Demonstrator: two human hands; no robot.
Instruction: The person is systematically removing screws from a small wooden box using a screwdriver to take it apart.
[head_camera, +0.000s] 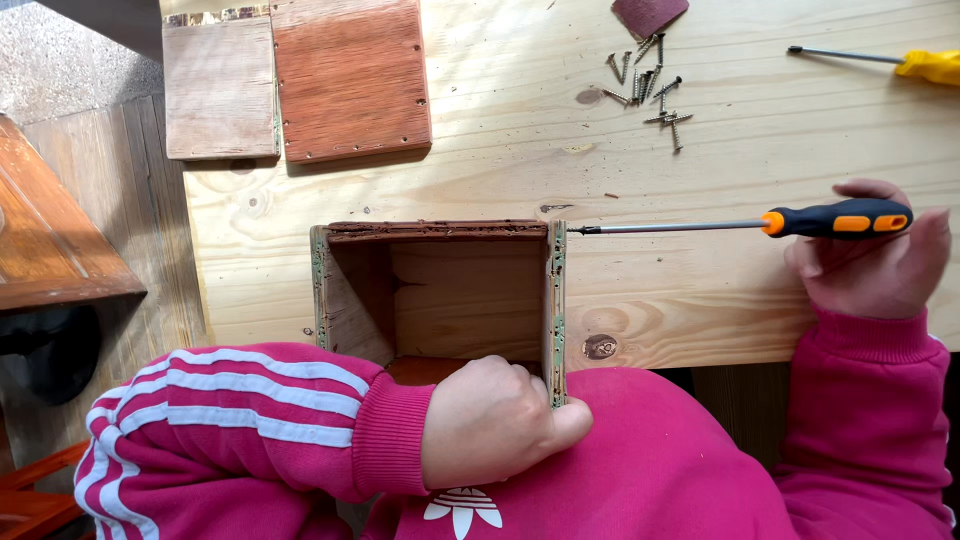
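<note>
Two hands at an open wooden box on a pine workbench.

Nearest, the left hand (495, 420) in a pink sleeve is curled closed around the near edge of the wooden box (440, 295), thumb against its right wall; the box rests at the near edge of the workbench (760, 170), its open side up. The right hand (875, 255) is wrapped about the black-and-orange handle of a screwdriver (740, 224), whose tip touches the box's right wall near its far corner. Farther off lie loose screws (648, 88), two wooden panels (300, 85), and a yellow-handled screwdriver (880, 60) at the far right.
</note>
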